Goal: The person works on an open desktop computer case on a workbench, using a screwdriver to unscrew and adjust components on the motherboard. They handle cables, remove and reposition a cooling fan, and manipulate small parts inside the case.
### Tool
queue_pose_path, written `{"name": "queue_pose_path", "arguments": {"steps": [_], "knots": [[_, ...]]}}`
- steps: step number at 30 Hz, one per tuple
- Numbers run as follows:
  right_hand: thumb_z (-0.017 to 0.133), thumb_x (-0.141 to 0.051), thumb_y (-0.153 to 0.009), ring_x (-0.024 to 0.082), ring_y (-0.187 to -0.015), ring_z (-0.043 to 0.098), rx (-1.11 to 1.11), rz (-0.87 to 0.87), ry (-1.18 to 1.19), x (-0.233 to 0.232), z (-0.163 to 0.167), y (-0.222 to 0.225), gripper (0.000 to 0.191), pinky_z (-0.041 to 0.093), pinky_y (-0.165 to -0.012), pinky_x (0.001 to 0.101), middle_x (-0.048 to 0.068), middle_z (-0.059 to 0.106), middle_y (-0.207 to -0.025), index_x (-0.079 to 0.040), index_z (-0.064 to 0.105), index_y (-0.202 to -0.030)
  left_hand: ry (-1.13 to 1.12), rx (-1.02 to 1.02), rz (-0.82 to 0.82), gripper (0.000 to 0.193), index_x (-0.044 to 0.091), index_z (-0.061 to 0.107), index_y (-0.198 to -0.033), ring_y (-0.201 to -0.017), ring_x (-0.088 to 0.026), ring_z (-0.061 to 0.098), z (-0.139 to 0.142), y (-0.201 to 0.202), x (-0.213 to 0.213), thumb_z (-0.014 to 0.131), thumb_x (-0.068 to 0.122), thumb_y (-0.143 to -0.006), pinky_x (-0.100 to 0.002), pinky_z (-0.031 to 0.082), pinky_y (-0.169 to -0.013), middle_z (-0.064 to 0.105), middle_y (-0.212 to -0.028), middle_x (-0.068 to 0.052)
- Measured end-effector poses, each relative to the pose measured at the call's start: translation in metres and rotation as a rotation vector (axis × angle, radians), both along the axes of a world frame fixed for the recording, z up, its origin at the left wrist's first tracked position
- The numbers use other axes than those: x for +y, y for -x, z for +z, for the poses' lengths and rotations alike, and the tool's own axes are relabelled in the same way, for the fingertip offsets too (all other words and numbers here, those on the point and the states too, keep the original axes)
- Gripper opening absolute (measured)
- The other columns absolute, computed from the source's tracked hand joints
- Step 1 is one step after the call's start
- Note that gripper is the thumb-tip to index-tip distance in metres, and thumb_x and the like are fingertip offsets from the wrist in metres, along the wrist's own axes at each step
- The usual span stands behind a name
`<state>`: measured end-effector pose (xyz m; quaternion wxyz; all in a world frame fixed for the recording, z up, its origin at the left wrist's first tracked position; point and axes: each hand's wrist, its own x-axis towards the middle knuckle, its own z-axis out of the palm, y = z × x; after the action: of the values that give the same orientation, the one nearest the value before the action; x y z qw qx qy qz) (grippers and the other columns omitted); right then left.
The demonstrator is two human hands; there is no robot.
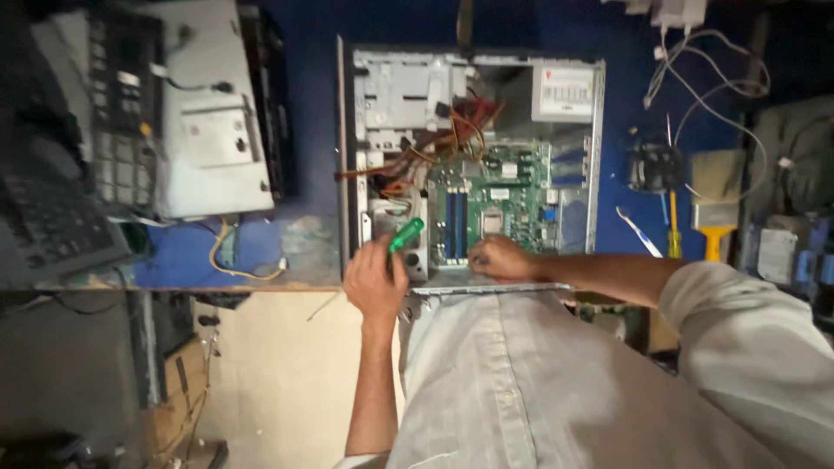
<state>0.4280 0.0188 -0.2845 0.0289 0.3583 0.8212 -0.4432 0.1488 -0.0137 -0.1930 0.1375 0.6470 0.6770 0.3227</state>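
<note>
Green translucent plastic-handled screwdriver [405, 234], light and stiff, sits clamped in the left hand [375, 280]; right hand [499, 258] probably rests, fingers curled, on the fragile green motherboard [508, 204].

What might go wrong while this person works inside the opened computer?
The left hand grips a green-handled screwdriver close to the green circuit board; a slip might scratch it. The right hand rests at the board's edge, near the grey metal case, whose rim may nick skin.

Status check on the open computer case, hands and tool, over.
Left hand closed around green-handled screwdriver. Right hand resting on green motherboard, at near edge of open computer case. Loose cables bunched at far end.
</note>
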Motion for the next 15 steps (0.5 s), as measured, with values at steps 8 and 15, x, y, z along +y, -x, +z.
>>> {"name": "queue_pose_path", "arguments": {"steps": [8, 15], "knots": [[0.065, -0.022, -0.091, 0.030, -0.091, 0.071, -0.039, 0.136, -0.074, -0.007, -0.005, -0.008, 0.019, 0.056, -0.081, 0.0448, 0.009, 0.075, -0.099, -0.009, 0.075, -0.100, 0.018, 0.012, -0.001, 0.029, 0.013, 0.072, -0.115, -0.084, -0.027, 0.063, -0.002, -0.008, -0.008, 0.069, 0.012, -0.086, -0.041, 0.047, -0.071, 0.067, -0.094, -0.006], [0.066, -0.025, -0.091, 0.030, -0.093, 0.071, -0.054, 0.096, -0.074, -0.014, -0.013, -0.014, 0.019, 0.057, -0.085, 0.0435, 0.010, 0.075, -0.102, -0.008, 0.074, -0.096, 0.002, 0.014, -0.007, 0.029, 0.013, 0.072, -0.115, -0.084, -0.027, 0.062, -0.002, -0.011, -0.012, 0.069, 0.012, -0.086, -0.041, 0.046, -0.071, 0.066, -0.093, -0.006]]}}
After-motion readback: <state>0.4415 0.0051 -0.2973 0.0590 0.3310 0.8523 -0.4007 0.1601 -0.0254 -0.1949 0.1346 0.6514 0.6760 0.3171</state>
